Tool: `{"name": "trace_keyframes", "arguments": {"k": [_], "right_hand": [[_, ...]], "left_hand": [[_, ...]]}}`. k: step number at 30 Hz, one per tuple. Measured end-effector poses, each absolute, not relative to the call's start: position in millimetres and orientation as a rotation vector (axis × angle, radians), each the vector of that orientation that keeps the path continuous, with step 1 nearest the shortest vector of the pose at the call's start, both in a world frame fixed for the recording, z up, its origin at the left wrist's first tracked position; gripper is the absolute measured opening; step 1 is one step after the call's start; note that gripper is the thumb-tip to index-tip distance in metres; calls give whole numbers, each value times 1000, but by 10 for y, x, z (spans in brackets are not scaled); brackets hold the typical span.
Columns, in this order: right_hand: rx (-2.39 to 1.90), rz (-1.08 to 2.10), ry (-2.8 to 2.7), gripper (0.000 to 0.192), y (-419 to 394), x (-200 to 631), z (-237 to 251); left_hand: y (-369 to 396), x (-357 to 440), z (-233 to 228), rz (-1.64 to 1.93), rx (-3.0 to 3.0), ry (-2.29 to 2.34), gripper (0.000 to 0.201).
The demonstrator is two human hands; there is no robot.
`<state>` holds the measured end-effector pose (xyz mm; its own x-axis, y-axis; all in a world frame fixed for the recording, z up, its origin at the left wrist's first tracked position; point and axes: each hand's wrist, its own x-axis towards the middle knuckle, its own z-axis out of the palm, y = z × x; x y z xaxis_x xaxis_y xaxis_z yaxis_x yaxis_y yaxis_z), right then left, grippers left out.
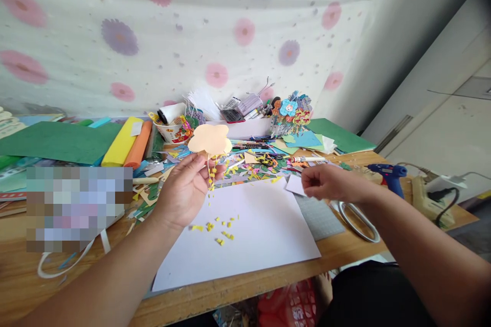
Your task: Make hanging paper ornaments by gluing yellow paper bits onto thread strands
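At the centre of the frame the left hand (184, 191) pinches a peach flower-shaped paper cutout (209, 139) by its lower edge, the cutout standing above the fingertips with a thin yellow strip (210, 173) dangling beside the thumb. Right of centre, the right hand (330, 183) hovers with fingers curled together; whether it holds anything cannot be told. Yellow scraps (220, 227) dot the white sheet (245, 240) below.

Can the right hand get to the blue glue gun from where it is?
Probably yes. The right hand hovers closed over the table, and the blue glue gun lies just beyond it on the same side, with nothing visible standing between them.
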<state>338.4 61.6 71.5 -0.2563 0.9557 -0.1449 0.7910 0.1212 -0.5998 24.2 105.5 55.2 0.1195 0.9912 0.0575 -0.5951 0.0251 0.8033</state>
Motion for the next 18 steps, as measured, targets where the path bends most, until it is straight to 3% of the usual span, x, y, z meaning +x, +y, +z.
{"name": "trace_keyframes", "arguments": {"k": [3,6,13,18], "right_hand": [[-1904,429,-1903,13,664,3711,696],[-1986,205,-1738,22,688,3923,666],[-2009,16,-1664,18,673,3740,681],[-1531,-18,-1811,16,689,3383,664]], "left_hand": [[1061,232,541,1358,822,630,22],[1051,228,531,1363,867,652,21],[1025,250,481,1447,1119,685,16],[995,221,461,1533,1453,764,17]]}}
